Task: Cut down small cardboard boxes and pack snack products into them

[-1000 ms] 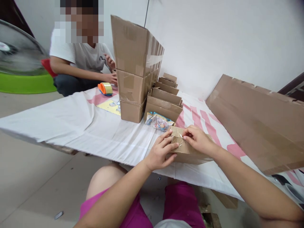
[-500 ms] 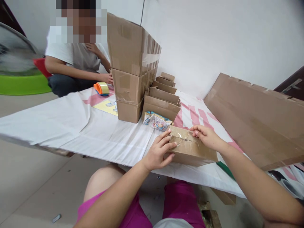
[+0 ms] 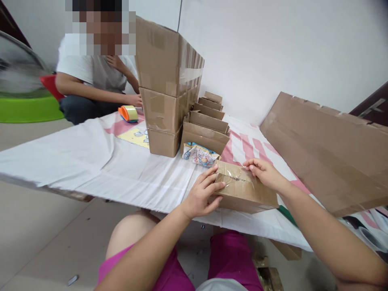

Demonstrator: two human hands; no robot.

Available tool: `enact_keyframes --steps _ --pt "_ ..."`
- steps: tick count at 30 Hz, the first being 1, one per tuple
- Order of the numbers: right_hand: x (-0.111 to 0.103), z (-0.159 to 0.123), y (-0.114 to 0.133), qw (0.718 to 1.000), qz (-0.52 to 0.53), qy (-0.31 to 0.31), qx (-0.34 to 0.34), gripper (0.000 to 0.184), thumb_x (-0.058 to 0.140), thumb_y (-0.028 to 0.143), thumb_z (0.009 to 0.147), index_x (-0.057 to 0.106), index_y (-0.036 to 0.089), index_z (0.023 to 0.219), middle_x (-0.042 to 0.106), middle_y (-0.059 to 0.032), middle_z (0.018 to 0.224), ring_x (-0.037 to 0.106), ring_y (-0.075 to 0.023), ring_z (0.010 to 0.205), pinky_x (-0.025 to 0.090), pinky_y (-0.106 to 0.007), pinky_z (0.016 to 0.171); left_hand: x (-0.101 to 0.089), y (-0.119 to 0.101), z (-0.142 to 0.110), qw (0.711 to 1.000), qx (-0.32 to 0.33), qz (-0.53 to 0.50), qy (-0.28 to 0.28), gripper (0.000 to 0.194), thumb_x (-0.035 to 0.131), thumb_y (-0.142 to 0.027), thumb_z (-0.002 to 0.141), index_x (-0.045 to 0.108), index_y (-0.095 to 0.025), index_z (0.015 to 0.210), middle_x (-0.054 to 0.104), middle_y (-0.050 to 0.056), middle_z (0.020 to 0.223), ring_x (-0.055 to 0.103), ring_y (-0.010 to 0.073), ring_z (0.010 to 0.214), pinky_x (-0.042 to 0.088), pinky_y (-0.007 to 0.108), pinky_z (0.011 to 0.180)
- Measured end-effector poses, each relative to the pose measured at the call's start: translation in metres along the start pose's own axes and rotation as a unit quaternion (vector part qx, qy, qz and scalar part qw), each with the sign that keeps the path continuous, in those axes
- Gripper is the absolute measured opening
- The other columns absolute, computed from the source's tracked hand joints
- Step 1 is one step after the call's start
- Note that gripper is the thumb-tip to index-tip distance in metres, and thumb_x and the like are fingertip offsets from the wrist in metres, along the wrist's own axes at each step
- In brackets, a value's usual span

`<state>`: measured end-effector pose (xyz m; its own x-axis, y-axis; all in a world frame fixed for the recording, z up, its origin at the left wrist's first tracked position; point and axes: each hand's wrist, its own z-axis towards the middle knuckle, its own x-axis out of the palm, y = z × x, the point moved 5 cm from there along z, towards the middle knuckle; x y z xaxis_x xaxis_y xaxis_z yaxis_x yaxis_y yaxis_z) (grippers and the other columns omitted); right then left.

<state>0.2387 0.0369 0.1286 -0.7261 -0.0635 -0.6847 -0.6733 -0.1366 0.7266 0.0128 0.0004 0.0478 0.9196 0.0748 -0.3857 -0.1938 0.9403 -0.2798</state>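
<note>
In the head view a small closed cardboard box (image 3: 245,194) lies on the cloth-covered table in front of me. Glossy clear tape runs over its top, and a ragged dark line marks the seam. My left hand (image 3: 204,194) rests against the box's left end, fingers spread over the top edge and thumb low on the front side. Above the far right part of the top, my right hand (image 3: 262,173) has thumb and fingertips drawn together in a pinch; what lies between them is too small to make out. A printed plastic packet (image 3: 200,154) sits just behind the box.
Taped cartons (image 3: 160,109) stand in a tall stack at centre left, beside a row of open boxes (image 3: 206,135). A large cardboard sheet (image 3: 327,153) leans at right. Tape rolls (image 3: 129,114) lie near a seated person (image 3: 93,81). Something green (image 3: 287,215) shows under my right forearm.
My right fingertips have shifted very slightly on the box top. The left hand and the box stay where they were; the whole view has drifted a little.
</note>
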Motion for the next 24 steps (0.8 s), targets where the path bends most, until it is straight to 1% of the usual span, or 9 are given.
enact_keyframes --steps 3,7,9,14,18,19,21,23,24 --pt "-0.002 0.0 -0.002 1.0 0.019 -0.004 0.007 0.024 0.054 0.036 0.082 0.064 0.02 0.095 0.068 -0.0015 0.079 0.047 -0.0082 0.051 0.036 -0.021 0.045 0.0 0.0 0.0 1.0 -0.003 0.0 0.001 0.042 0.061 -0.019 0.082 0.055 -0.021 0.123 0.058 0.015 0.122 0.037 0.0377 0.141 0.046 0.057 0.104" --pt "-0.002 -0.002 0.0 0.999 0.038 0.01 0.009 0.021 0.059 0.036 0.079 0.067 0.019 0.09 0.067 0.0003 0.067 0.05 -0.0092 0.054 0.04 -0.022 0.05 0.001 0.0 -0.001 1.0 -0.001 0.002 0.004 0.043 0.061 -0.018 0.082 0.054 -0.021 0.124 0.057 0.015 0.124 0.037 0.0378 0.142 0.046 0.058 0.104" --pt "-0.003 -0.004 -0.001 0.998 0.057 0.006 0.019 0.021 0.062 0.036 0.077 0.068 0.019 0.087 0.065 0.0008 0.064 0.051 -0.0097 0.054 0.042 -0.024 0.052 0.0 0.0 0.0 1.0 0.0 0.003 0.004 0.042 0.06 -0.017 0.082 0.054 -0.021 0.123 0.057 0.015 0.124 0.036 0.0377 0.142 0.046 0.058 0.105" --pt "-0.016 -0.011 -0.004 0.993 0.103 -0.043 0.037 0.029 0.064 0.047 0.077 0.063 0.02 0.088 0.064 -0.0009 0.075 0.057 -0.0112 0.06 0.05 -0.029 0.06 0.0 0.0 0.001 1.0 0.004 0.003 0.002 0.04 0.061 -0.017 0.082 0.054 -0.019 0.122 0.057 0.015 0.123 0.036 0.0371 0.142 0.046 0.057 0.106" --pt "-0.023 -0.024 -0.001 0.989 0.124 -0.073 0.022 0.036 0.064 0.055 0.077 0.061 0.021 0.088 0.064 -0.0021 0.08 0.061 -0.014 0.066 0.054 -0.035 0.069 0.0 0.001 0.001 1.0 -0.002 0.007 0.006 0.04 0.06 -0.017 0.083 0.054 -0.019 0.123 0.057 0.015 0.121 0.036 0.0369 0.142 0.046 0.057 0.106" --pt "-0.025 -0.028 0.0 0.991 0.107 -0.086 0.01 0.035 0.064 0.055 0.077 0.062 0.021 0.088 0.065 -0.0025 0.08 0.061 -0.0148 0.068 0.054 -0.035 0.07 0.0 0.001 0.001 1.0 -0.005 0.007 0.007 0.04 0.06 -0.017 0.084 0.054 -0.02 0.123 0.057 0.014 0.121 0.036 0.0368 0.142 0.046 0.057 0.106" --pt "-0.031 -0.038 -0.002 0.992 0.036 -0.119 -0.017 0.032 0.062 0.052 0.08 0.064 0.021 0.087 0.066 -0.0035 0.081 0.062 -0.0169 0.073 0.053 -0.035 0.072 0.0 0.002 0.002 1.0 -0.011 0.008 0.011 0.04 0.059 -0.017 0.084 0.053 -0.02 0.124 0.057 0.014 0.122 0.036 0.0366 0.143 0.045 0.057 0.106" --pt "-0.039 -0.05 -0.014 0.985 -0.057 -0.159 -0.03 0.027 0.059 0.048 0.084 0.065 0.022 0.089 0.069 -0.005 0.086 0.063 -0.0194 0.079 0.051 -0.036 0.073 0.0 0.003 0.002 1.0 -0.015 0.012 0.014 0.041 0.06 -0.017 0.085 0.052 -0.02 0.125 0.056 0.015 0.124 0.036 0.0366 0.143 0.045 0.057 0.107" --pt "-0.045 -0.056 -0.024 0.978 -0.101 -0.179 -0.026 0.026 0.056 0.047 0.086 0.065 0.022 0.091 0.069 -0.0059 0.09 0.063 -0.0206 0.083 0.051 -0.036 0.073 0.0 0.003 0.002 1.0 -0.015 0.015 0.016 0.041 0.06 -0.017 0.085 0.052 -0.02 0.125 0.056 0.015 0.125 0.035 0.0368 0.143 0.044 0.057 0.107"
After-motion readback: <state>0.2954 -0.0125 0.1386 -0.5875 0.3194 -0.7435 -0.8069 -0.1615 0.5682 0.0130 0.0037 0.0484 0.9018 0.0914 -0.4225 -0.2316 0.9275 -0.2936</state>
